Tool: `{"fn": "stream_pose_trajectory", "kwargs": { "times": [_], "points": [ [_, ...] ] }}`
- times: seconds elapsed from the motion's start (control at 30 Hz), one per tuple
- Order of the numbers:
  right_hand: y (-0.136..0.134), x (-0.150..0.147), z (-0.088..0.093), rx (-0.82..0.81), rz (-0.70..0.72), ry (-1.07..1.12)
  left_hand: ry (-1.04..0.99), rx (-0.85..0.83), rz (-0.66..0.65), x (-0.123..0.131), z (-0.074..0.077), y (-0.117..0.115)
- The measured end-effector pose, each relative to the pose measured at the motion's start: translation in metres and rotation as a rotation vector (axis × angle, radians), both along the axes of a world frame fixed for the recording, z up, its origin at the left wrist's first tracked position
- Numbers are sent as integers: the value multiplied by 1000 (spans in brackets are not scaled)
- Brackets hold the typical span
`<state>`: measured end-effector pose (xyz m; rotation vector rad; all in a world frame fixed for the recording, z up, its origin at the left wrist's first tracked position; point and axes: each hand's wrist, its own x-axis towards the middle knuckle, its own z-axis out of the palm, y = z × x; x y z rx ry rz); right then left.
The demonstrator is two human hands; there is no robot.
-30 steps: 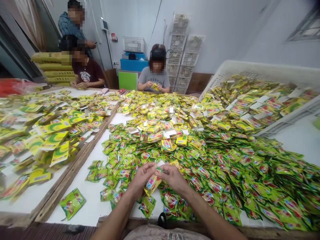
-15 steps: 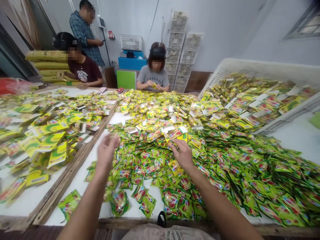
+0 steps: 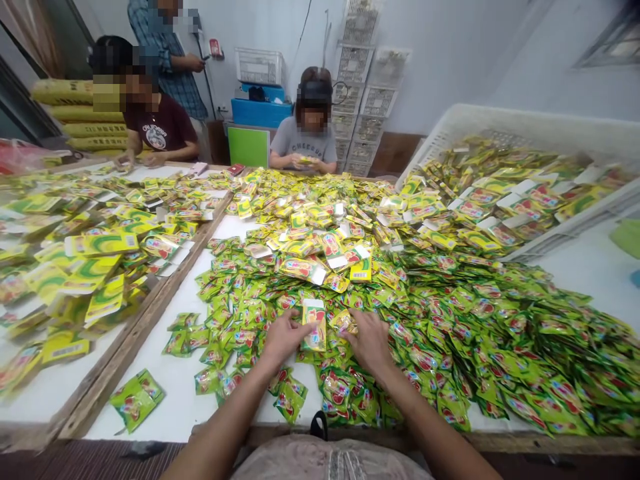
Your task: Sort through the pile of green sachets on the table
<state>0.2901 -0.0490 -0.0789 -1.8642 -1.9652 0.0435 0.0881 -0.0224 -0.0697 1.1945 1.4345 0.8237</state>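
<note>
My left hand (image 3: 286, 339) is closed on a small cardboard box (image 3: 314, 327), yellow-green with a red picture, its white flap standing up at the far end. The thumb lies across the front of the box. To its right, my right hand (image 3: 369, 339) has thumb and fingers closed around a small yellow packet (image 3: 343, 321) at the level of the pile. Under and around both hands lie many shiny green sachets (image 3: 340, 393). Just beyond, loose yellow boxes (image 3: 300, 267) with white flaps are heaped on the sachets.
A wooden strip (image 3: 150, 313) divides the table; more yellow boxes (image 3: 95, 273) lie left of it. A white crate (image 3: 440, 133) full of boxes tilts at the right. Across the table sit two people, one in a grey shirt (image 3: 305, 143); another stands behind. Stacked crates (image 3: 355, 73) line the wall.
My left hand has come right and nearer from the table's left part, now with the box in it. My right hand has drawn nearer, from the box heap to the yellow packet.
</note>
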Motion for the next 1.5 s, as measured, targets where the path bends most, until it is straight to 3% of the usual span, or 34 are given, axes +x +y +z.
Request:
{"fn": "stream_pose_trajectory", "kwargs": {
  "times": [0.1, 0.2, 0.3, 0.43, 0.67, 0.97, 1.07, 1.17, 1.23, 1.3, 1.4, 1.5],
  "points": [
    [0, -5, 2, 34, 37, 128, 233, 59, -20, 7, 3, 2],
    [3, -6, 16, 2, -55, 469, 221, 94, -94, 2, 6, 1],
    [11, -7, 30, -47, -113, 897, 61, 119, -180, -7, 8, -5],
    [18, -20, 35, -227, 50, 1128, -323, 51, -191, -12, 11, -15],
    [18, -19, 39, -514, 223, 1039, -583, -81, -168, -16, 7, -22],
    [26, -18, 38, -628, 294, 819, -552, -145, -227, -15, 11, -23],
    [27, -15, 36, -477, 247, 786, -651, -184, -168, -17, 9, -23],
    [27, -6, 30, -243, 253, 437, -699, -224, -124, -20, 6, -23],
    [28, -1, 22, -186, 314, 161, -704, -239, -88, -20, 5, -23],
    [30, 0, 14, -167, 342, 40, -708, -238, -59, -20, 5, -23],
    [33, 0, 9, -78, 231, 177, -693, -213, -46, -21, 3, -23],
    [33, -3, 12, -59, 75, 529, -639, -186, -41, -24, 1, -23]
  ]
}}
